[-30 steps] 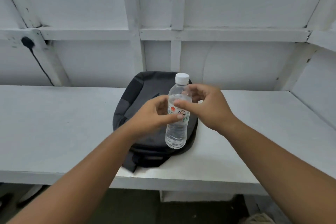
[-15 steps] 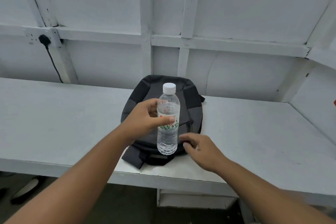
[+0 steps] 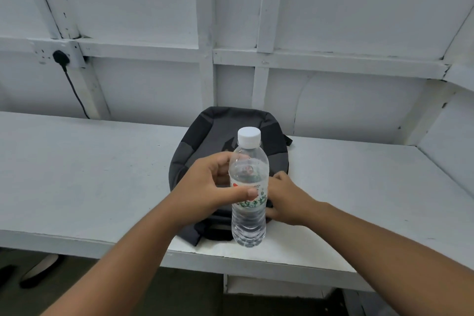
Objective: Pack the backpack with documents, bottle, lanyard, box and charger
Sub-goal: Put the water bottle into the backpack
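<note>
Gripping the bottle (image 3: 248, 187) upright in the left hand (image 3: 207, 187), thumb across the label and fingers curled round the far side, above the near end of the backpack (image 3: 218, 131) lying flat on the white bench (image 3: 89, 174). Having let go of the bottle a second ago, pressing the right hand (image 3: 284, 200) down at the bag's right edge, fingers partly hidden, so impossible to tell whether pinching fabric. Probably feeling for the opening; bottle not yet going in.
</note>
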Demonstrator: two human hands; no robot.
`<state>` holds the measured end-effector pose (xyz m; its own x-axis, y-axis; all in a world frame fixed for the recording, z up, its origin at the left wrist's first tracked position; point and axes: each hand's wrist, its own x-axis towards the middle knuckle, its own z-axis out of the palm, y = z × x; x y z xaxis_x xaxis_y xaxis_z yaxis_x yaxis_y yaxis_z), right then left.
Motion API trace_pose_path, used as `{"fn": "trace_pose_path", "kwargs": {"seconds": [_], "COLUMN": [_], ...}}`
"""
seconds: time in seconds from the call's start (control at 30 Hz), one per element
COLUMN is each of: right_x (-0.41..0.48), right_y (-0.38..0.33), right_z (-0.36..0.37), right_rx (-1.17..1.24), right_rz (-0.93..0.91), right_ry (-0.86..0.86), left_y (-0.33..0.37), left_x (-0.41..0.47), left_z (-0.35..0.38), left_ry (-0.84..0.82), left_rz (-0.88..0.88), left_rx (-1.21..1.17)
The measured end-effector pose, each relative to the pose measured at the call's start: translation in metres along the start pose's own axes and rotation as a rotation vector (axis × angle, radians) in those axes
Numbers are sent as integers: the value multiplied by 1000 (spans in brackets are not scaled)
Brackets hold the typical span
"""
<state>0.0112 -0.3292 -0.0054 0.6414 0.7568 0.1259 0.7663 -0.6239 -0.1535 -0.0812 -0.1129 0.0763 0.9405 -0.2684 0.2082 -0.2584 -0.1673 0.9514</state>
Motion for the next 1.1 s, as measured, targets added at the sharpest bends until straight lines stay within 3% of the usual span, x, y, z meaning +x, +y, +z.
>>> {"fn": "trace_pose_path", "kwargs": {"seconds": [0.1,0.33,0.5,0.67,0.9,1.1], "right_x": [20,80,99,104,93,95], "right_y": [8,31,34,33,43,36], "right_z": [-25,-130,-169,-164,-152,-150], "right_rx": [245,550,549,558,585,562], "right_rz": [141,357,343,339,371,353], "right_ry": [176,278,260,270,337,311], "left_y": [-1,-6,-48,-101,-122,-137], "left_x": [5,40,78,119,140,160], "left_z": [0,3,18,32,34,48], "left_ry": [-32,-55,-121,-251,-181,-218], "left_rz": [-16,59,262,273,247,58], "left_rx": [-31,-25,388,907,879,905]}}
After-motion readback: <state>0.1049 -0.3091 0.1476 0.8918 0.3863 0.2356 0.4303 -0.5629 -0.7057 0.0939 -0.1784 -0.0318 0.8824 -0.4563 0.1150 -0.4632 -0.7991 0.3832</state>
